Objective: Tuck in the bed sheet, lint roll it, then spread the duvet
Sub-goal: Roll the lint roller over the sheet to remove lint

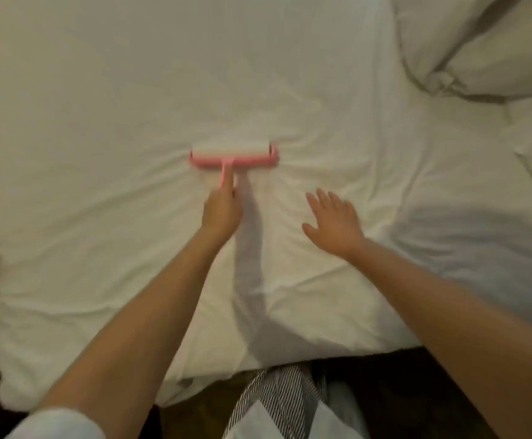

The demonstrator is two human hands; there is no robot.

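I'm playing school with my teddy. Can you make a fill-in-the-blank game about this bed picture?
1. The lint roller has a ____ frame.
2. The ____ hand holds its handle.
3. The right hand lies flat and ____ on the bed sheet.
4. A white ____ sits at the top right corner.

Answers: pink; left; open; pillow

Lint roller [233, 155] lies mid-sheet [100, 122], pillow [480, 42] far right, beyond the hands.
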